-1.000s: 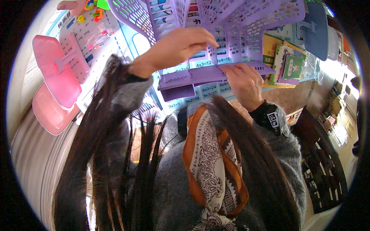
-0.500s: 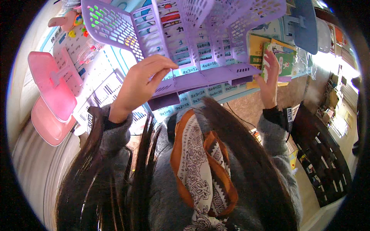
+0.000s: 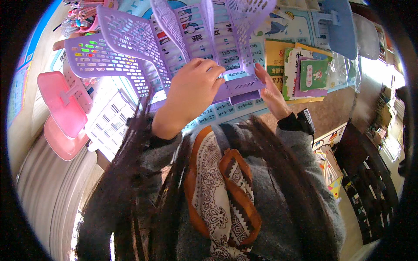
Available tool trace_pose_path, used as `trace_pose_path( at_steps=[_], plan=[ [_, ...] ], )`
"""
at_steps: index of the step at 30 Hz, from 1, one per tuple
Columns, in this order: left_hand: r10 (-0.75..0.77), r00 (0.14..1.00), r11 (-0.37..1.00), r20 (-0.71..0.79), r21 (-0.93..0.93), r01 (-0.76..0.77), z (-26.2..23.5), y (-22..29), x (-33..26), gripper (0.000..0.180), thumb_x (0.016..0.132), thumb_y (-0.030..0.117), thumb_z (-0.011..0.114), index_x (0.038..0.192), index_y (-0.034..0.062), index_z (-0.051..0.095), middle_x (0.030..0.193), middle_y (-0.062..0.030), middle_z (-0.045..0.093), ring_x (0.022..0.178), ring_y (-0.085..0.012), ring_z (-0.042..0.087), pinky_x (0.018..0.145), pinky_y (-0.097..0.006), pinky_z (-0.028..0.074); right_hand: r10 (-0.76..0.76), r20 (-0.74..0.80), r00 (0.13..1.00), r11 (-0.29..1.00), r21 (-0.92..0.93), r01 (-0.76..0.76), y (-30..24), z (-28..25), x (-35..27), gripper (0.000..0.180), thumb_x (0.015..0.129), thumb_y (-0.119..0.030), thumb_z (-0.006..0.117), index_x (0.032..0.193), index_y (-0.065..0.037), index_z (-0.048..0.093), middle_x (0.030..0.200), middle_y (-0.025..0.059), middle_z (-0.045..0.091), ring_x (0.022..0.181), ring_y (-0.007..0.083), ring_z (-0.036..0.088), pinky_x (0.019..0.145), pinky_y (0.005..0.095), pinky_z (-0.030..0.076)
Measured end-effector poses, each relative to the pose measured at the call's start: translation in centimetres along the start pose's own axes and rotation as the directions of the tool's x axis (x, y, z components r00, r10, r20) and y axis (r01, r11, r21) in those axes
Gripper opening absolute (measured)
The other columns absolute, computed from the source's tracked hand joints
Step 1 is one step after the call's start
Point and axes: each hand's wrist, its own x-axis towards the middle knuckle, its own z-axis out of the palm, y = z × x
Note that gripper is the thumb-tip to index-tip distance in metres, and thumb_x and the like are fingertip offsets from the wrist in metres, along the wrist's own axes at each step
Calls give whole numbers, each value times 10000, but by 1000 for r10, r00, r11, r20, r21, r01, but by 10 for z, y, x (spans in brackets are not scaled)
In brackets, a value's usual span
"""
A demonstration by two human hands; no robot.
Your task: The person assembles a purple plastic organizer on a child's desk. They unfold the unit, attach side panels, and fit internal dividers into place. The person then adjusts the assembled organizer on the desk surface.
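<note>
A purple plastic desk file rack (image 3: 237, 87) with perforated upright dividers stands on a blue printed mat (image 3: 217, 114). Over its low front strip bends my left hand (image 3: 191, 89), fingers curled and closed on the strip near the middle, the fingertips partly hidden. At the rack's right front corner is my right hand (image 3: 273, 93); its fingers lie along the end and the corner sits between fingers and thumb. The rack's slots hold no books, and the mat's print shows through the gaps.
Several booklets (image 3: 314, 75) lie stacked to the right. Beyond them stands a blue plastic bookend (image 3: 342, 30). A pink plastic bookend (image 3: 63, 106) stands at left beside a sheet with barcodes (image 3: 111, 124). A pen holder (image 3: 89, 19) full of pens is at the far left.
The rack has shifted left and turned a little, showing more of its left dividers. My right hand has come in from beside the corner onto it; my left hand has moved right along the front.
</note>
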Motion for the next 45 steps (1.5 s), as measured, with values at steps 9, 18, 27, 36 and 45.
trace_pose_path(
  at_steps=[9,18,27,36,45],
  plan=[
    [184,973,977,138,-130,-166,68,-1,61,287,824,98,456,1082,64,578,1132,-78,563,982,-274,562,816,-357,486,-55,-9,998,988,144,56,11,11,7,968,785,-405,671,1433,4,81,1418,147,240,1254,226,335,1030,358,294],
    [276,921,954,274,-194,-229,87,-18,79,183,798,99,480,935,76,597,947,-63,543,952,-248,557,769,-342,493,6,-46,999,890,456,16,21,21,4,1029,731,-304,764,1441,-8,80,1255,139,428,1122,188,456,952,321,366],
    [275,932,954,238,-189,-233,88,-20,76,152,816,113,497,932,64,583,964,-73,547,941,-265,566,760,-347,490,-30,-125,992,951,302,67,19,27,-5,954,770,-311,720,1439,-1,114,1333,145,366,1176,199,398,1004,322,306],
    [324,919,933,226,-236,-271,91,-32,76,146,831,114,512,935,54,595,969,-85,566,929,-281,574,757,-356,481,-146,-236,961,963,187,193,41,37,1,968,786,-408,687,1423,47,118,1421,160,293,1290,206,305,1060,319,230],
    [305,920,940,245,-233,-249,91,-33,75,162,834,146,491,928,86,610,966,-54,567,950,-249,564,764,-352,483,-79,-181,980,923,358,141,15,38,-7,931,766,-280,684,1427,40,112,1451,156,239,1329,215,252,1076,329,201]
  ],
)
